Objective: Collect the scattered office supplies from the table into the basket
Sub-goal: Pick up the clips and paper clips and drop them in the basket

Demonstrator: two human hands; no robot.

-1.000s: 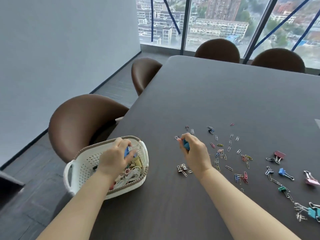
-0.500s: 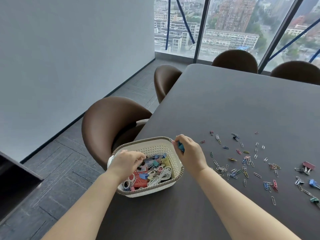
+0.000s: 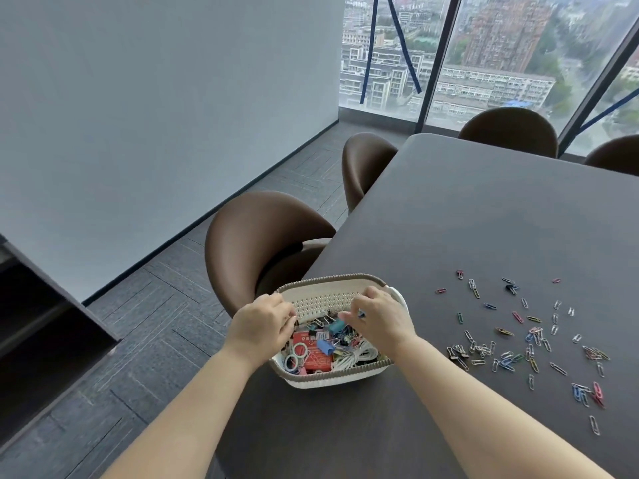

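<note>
Swung the right hand (image 3: 380,318) off the scatter and over the basket (image 3: 332,376): a second back pinched a blue clip (image 3: 361,314) out among the paper clips (image 3: 532,344), half a second back had it at the right rim, now holds above the contents. Shifted the left hand (image 3: 262,323) from inside the basket to its left wall. Turned the head left as well, cutting off part of the scatter.

Head view: both hands at the basket, standing at the left edge of the bench (image 3: 484,219), long axis running left to right. Left fingers curled down over the left wall; cannot tell whether gripping anything. Right fingers loosely bent, a speck of blue at their tips, likely that clip; cannot tell whether pinched or already let go. Paper clips strewn to the right of both hands, well apart from the basket, pointing every way. Nearer to the right hand, so probably a reach rightward with that one next.
</note>
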